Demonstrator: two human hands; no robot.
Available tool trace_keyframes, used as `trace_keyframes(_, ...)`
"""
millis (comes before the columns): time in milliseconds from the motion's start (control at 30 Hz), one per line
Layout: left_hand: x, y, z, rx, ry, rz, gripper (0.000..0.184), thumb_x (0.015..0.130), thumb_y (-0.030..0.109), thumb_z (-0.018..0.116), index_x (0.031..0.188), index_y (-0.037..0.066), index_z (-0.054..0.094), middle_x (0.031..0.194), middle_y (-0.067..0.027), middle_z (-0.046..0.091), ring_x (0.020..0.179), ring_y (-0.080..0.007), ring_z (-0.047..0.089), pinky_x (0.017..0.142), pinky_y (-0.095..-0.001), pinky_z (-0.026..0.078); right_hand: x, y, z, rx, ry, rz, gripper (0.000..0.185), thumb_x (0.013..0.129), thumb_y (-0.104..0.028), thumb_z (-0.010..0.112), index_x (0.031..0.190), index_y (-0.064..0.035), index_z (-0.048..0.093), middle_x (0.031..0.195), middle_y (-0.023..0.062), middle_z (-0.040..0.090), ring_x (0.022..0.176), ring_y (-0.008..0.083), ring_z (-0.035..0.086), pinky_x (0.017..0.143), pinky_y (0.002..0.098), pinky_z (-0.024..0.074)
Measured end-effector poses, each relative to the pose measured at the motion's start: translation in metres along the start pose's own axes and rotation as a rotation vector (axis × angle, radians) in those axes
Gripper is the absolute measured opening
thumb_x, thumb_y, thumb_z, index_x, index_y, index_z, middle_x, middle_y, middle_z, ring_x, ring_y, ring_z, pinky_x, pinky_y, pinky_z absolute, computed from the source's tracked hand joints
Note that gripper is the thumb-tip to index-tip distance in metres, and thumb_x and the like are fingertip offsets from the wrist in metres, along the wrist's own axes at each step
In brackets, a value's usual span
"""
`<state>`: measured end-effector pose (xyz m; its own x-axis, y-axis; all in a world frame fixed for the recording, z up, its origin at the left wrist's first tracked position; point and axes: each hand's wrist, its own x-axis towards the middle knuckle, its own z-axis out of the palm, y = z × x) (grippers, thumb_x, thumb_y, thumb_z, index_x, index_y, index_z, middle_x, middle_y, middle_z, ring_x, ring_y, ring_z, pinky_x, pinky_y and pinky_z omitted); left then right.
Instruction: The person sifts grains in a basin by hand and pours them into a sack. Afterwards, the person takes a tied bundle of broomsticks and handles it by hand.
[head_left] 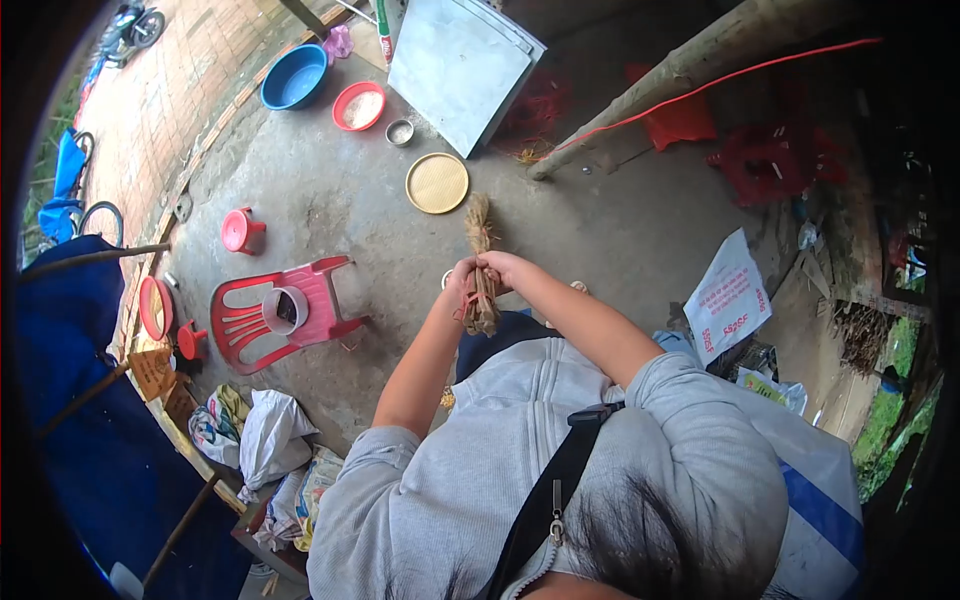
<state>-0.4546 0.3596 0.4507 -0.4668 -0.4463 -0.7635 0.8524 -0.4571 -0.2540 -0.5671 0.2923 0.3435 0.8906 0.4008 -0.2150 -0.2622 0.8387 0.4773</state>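
A bundle of thin brown stalks (480,312) is held out in front of my body, with reddish string around its lower part and a bushy pale end (478,212) pointing away from me. Wrapped round the bundle's left side is my left hand (463,275). My right hand (497,268) grips it from the right, its fingers closed and touching the left hand. Just beyond the bushy end lies a round woven tray (437,183) on the concrete floor.
A pink chair (318,300) bearing a white bucket (285,310) stands left, near a red stool (239,231). Beyond are a blue basin (294,77), a red basin (358,106), a small metal bowl (399,132) and a metal sheet (455,65). A slanting pole (660,85) is at upper right.
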Motion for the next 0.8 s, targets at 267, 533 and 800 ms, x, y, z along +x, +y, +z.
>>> trace_keyframes(267,0.078,-0.104,0.057,0.149,0.278,0.172,0.013,0.072,0.015,0.042,0.075,0.002,0.043,0.063,-0.0134,0.051,0.055,-0.0269,0.052,0.059,-0.0415,0.048,-0.119,0.073,0.03,-0.342,0.637,-0.492,0.022,0.085,-0.018,0.04,0.077,-0.0052,0.056,0.068,0.0114,0.062,0.055,0.0234,0.059,0.052,0.0369,0.0501)
trace_keyframes(533,0.202,-0.251,0.149,0.319,0.171,-0.203,0.007,0.071,0.013,0.043,0.071,0.007,0.04,0.061,-0.0089,0.048,0.052,-0.022,0.049,0.049,-0.0328,0.046,-0.323,0.118,-0.045,-0.007,0.791,-0.977,0.028,0.085,-0.025,0.04,0.066,-0.01,0.053,0.055,0.0021,0.055,0.043,0.0152,0.053,0.039,0.0286,0.0448)
trace_keyframes(800,0.242,-0.297,0.217,0.124,-0.169,-0.628,0.011,0.079,0.004,0.044,0.086,-0.004,0.047,0.074,-0.0095,0.052,0.06,-0.0146,0.052,0.054,-0.0246,0.048,-0.422,0.118,-0.034,0.11,0.991,-1.198,0.015,0.081,-0.012,0.043,0.073,-0.0061,0.054,0.053,0.0025,0.054,0.037,0.0108,0.048,0.036,0.0232,0.0354)
